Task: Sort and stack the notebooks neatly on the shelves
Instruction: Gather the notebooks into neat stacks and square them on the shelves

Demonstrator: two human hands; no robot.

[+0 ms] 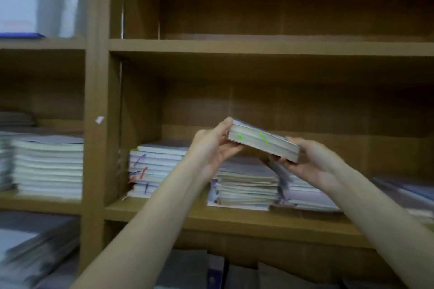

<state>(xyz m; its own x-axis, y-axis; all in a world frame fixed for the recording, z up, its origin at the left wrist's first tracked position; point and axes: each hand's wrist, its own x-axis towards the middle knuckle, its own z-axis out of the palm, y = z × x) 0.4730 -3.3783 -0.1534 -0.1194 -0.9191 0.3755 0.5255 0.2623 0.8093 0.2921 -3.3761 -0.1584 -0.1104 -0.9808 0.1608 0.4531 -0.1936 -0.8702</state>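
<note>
Both hands grip a small bundle of notebooks (264, 142), left hand (212, 148) at one end, right hand (310, 159) at the other, held tilted above the middle stack (246, 185). Placing step; next probably level it, lower onto that stack.

Both forearms are extended forward; the left hand (212, 145) and right hand (310, 159) are curled, gripping, thumbs uppermost.
</note>
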